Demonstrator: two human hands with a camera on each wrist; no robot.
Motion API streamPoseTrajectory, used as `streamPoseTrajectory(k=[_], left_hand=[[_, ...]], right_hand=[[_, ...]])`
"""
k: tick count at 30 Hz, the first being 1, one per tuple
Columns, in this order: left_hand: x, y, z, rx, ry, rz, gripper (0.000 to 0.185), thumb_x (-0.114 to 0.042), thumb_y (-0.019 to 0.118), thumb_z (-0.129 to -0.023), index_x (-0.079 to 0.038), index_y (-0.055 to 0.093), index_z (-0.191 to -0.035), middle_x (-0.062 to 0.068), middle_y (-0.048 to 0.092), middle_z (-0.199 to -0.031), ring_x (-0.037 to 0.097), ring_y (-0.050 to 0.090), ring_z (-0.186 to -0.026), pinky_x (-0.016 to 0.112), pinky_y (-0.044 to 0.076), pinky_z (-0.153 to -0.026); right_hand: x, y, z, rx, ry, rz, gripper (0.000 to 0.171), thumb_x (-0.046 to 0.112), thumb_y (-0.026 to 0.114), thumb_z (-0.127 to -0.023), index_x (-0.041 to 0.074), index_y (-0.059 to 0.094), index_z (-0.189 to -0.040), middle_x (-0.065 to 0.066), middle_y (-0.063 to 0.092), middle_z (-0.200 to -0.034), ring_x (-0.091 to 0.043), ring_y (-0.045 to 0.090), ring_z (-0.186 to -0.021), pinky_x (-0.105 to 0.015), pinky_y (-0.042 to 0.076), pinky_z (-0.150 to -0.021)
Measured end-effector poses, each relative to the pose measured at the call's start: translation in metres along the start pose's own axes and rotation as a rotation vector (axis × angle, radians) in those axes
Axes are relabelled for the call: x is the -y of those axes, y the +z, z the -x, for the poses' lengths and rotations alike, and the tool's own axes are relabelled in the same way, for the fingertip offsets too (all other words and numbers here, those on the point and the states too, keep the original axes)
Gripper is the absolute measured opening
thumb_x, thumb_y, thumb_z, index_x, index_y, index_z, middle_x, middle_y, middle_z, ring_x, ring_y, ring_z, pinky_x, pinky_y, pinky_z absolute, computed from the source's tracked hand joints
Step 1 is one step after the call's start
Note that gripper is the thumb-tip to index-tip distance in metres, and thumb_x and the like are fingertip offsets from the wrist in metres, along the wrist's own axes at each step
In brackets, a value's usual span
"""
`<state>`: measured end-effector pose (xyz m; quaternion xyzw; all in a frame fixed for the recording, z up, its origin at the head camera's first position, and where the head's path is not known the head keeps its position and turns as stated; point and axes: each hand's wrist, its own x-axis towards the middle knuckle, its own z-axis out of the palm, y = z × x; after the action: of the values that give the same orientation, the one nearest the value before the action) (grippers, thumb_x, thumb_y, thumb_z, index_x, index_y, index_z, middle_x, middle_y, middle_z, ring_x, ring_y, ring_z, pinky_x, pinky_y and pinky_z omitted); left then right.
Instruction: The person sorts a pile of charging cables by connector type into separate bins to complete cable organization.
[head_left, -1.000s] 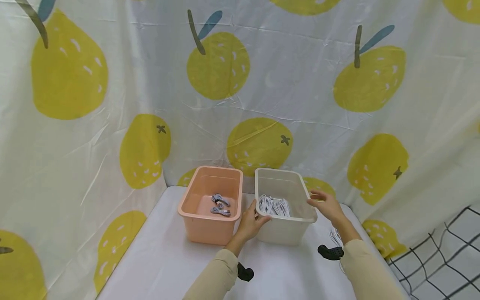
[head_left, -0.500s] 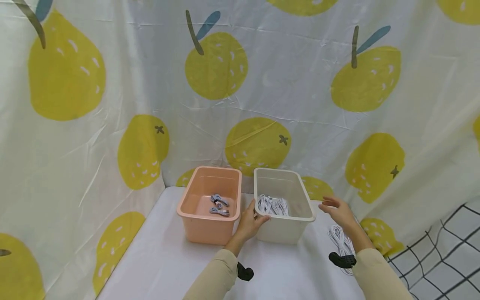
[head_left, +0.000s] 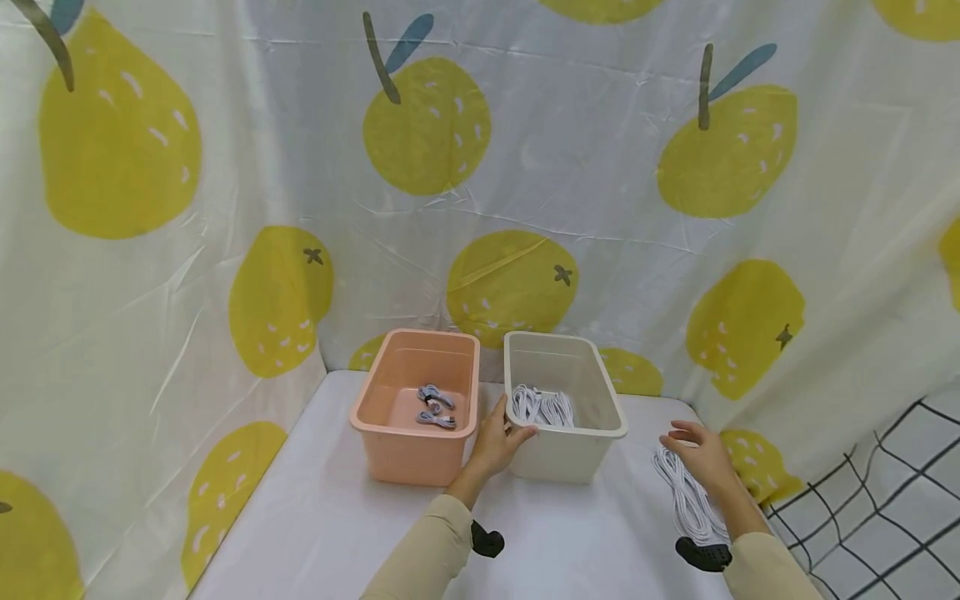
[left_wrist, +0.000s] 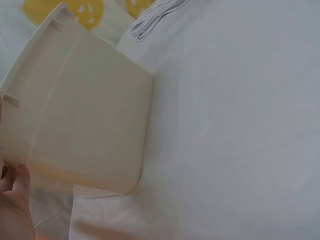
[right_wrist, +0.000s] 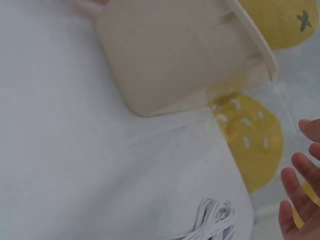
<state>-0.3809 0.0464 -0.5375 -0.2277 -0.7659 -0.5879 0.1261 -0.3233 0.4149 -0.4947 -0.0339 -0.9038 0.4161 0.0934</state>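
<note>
A makeshift recording booth: fruit-print curtains (head_left: 525, 167) wall in a white-covered bench (head_left: 315, 517), wire grid (head_left: 885, 500) alongside.

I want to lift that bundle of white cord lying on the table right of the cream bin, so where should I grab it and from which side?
Probably take the bundle of white cord at its middle, from above. It lies flat and long on the white table, so a grip across the strands should gather them. The right hand hovers open at its far end.

Two rectangular plastic bins are standing on the table: one pink bin (head_left: 415, 406) and one white bin (head_left: 564, 406). One loose white cord bundle (head_left: 686, 496) is lying beside them.
</note>
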Motion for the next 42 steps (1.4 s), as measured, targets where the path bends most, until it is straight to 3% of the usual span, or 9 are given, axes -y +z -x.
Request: streamPoseTrajectory(k=[5,8,12,16,21,27,30,36,42], left_hand=[[0.001,-0.001,0.000,0.000,-0.019,0.009,0.087,-0.017,0.077,-0.096,0.008,0.023,-0.159,0.026,0.051,-0.148,0.037,0.053,-0.133,0.038,0.049,-0.102],[0.001,-0.001,0.001,-0.007,-0.018,0.027,0.087,-0.015,0.078,-0.095,0.011,0.023,-0.158,0.028,0.050,-0.148,0.040,0.052,-0.133,0.039,0.049,-0.102],[0.001,0.000,0.000,-0.017,-0.028,0.027,0.088,-0.016,0.078,-0.095,0.013,0.023,-0.157,0.031,0.047,-0.149,0.041,0.051,-0.134,0.040,0.049,-0.103],[0.003,0.001,-0.002,-0.024,-0.047,0.007,0.091,-0.020,0.079,-0.094,0.014,0.023,-0.156,0.032,0.046,-0.149,0.041,0.052,-0.133,0.039,0.049,-0.103],[0.006,0.002,-0.003,-0.021,-0.058,0.007,0.092,-0.022,0.079,-0.094,0.014,0.022,-0.157,0.034,0.043,-0.151,0.043,0.051,-0.134,0.040,0.049,-0.103],[0.005,0.004,-0.002,-0.002,-0.046,0.031,0.089,-0.019,0.077,-0.095,0.011,0.022,-0.158,0.028,0.044,-0.153,0.037,0.050,-0.137,0.037,0.047,-0.105],[0.004,0.004,0.000,-0.006,-0.040,0.027,0.088,-0.018,0.077,-0.095,0.011,0.023,-0.158,0.028,0.046,-0.151,0.037,0.051,-0.135,0.037,0.049,-0.103],[0.007,0.004,0.001,0.001,-0.036,0.039,0.088,-0.017,0.077,-0.096,0.010,0.022,-0.159,0.027,0.046,-0.152,0.040,0.049,-0.136,0.038,0.048,-0.104],[0.009,0.003,-0.003,-0.011,-0.040,0.046,0.089,-0.018,0.077,-0.096,0.011,0.021,-0.159,0.029,0.044,-0.153,0.041,0.048,-0.137,0.043,0.047,-0.105]], right_hand=[[-0.036,0.011,0.013,-0.044,0.065,0.019,0.063,0.035,0.065,-0.103,-0.007,0.047,-0.146,-0.031,0.058,-0.135,-0.048,0.056,-0.121,-0.041,0.054,-0.085],[-0.055,0.017,0.018,-0.081,0.108,0.045,0.066,0.039,0.067,-0.101,-0.006,0.049,-0.145,-0.031,0.059,-0.134,-0.047,0.059,-0.118,-0.040,0.055,-0.082],[-0.072,0.024,0.022,-0.120,0.145,0.092,0.067,0.038,0.071,-0.098,-0.008,0.049,-0.142,-0.031,0.060,-0.133,-0.048,0.059,-0.117,-0.053,0.052,-0.090],[-0.080,0.029,0.025,-0.131,0.172,0.162,0.067,0.035,0.071,-0.096,-0.010,0.048,-0.140,-0.033,0.057,-0.136,-0.052,0.054,-0.120,-0.064,0.041,-0.099],[-0.095,0.035,0.030,-0.099,0.256,0.216,0.077,0.041,0.071,-0.094,-0.014,0.042,-0.140,-0.037,0.051,-0.136,-0.058,0.046,-0.122,-0.067,0.037,-0.099],[-0.107,0.046,0.039,-0.045,0.327,0.235,0.085,0.039,0.078,-0.088,-0.015,0.039,-0.140,-0.040,0.040,-0.143,-0.063,0.037,-0.128,-0.081,0.032,-0.094],[-0.107,0.050,0.040,-0.039,0.324,0.282,0.082,0.035,0.082,-0.085,-0.014,0.042,-0.138,-0.042,0.036,-0.142,-0.064,0.033,-0.128,-0.085,0.031,-0.092],[-0.117,0.062,0.039,-0.093,0.362,0.305,0.075,0.029,0.081,-0.085,-0.009,0.045,-0.138,-0.041,0.033,-0.140,-0.066,0.027,-0.128,-0.081,0.034,-0.096],[-0.121,0.064,0.032,-0.167,0.233,0.353,0.067,0.022,0.080,-0.082,-0.015,0.050,-0.129,-0.043,0.046,-0.129,-0.063,0.039,-0.122,-0.070,0.032,-0.103]])
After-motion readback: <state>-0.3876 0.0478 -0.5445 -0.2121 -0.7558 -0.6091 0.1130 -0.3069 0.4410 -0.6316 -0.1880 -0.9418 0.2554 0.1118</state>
